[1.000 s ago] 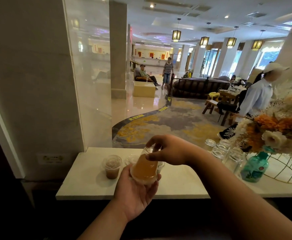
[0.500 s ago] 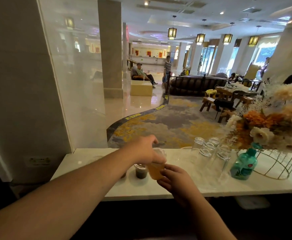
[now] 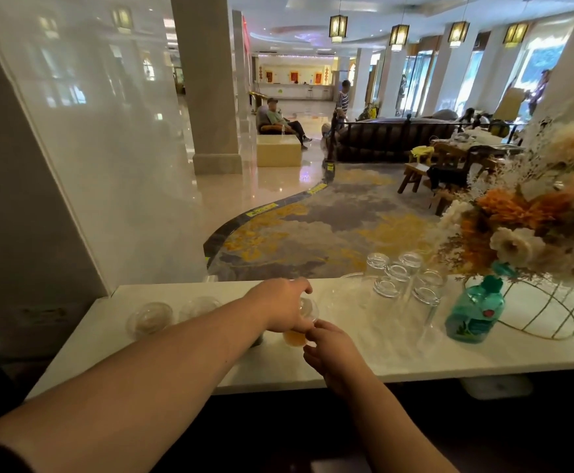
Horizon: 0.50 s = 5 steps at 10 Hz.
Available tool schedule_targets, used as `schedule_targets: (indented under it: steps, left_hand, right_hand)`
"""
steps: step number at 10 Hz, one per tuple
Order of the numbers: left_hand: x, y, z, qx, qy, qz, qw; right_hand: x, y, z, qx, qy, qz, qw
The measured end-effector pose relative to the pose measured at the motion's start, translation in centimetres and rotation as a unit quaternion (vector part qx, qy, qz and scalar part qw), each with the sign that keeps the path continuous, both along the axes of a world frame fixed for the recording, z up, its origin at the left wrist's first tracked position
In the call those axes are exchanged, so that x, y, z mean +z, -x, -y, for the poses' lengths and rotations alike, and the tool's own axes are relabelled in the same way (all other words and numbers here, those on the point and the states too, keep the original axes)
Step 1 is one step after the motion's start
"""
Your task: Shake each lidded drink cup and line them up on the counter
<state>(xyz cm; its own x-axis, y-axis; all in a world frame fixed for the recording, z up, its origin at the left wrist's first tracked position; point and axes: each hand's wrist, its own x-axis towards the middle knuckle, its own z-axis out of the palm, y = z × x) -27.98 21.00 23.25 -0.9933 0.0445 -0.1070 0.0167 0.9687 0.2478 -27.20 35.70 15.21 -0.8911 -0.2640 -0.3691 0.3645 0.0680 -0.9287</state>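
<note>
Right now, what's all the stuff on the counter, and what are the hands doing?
Orange drink cup: one, clear with a lid, counter middle, gripped by both hands.
Dome-lidded cups: two, clear, brownish contents, counter's left part.
Dark cup: one, mostly hidden behind the left arm.
Upturned glasses: about six, clear, clustered right of the middle.
Bottle: one, teal, beside the flowers.
Flower arrangement: one, orange and white, gold wire stand, far right.
Counter: one, white.
Left hand: on the cup's lid.
Right hand: at the cup's base.
</note>
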Motion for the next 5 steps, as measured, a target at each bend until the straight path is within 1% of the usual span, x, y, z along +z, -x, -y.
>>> schedule_targets:
  steps: [2,3,5]
  left_hand:
    - [-3.7,1.2,0.3,0.005,0.006,-0.011,1.000]
    - [-5.3,1.2,0.4,0.000,0.012,-0.017,1.000]
    - [-5.6,0.8,0.2,-0.006,0.016,-0.027,1.000]
  right_hand:
    - [-2.9,2.2,0.5,0.029,-0.034,-0.024,0.999]
    - [-3.5,2.7,0.7,0.043,-0.029,-0.042,0.998]
    - [-2.2,1.9,0.7,0.024,-0.088,-0.054,0.994]
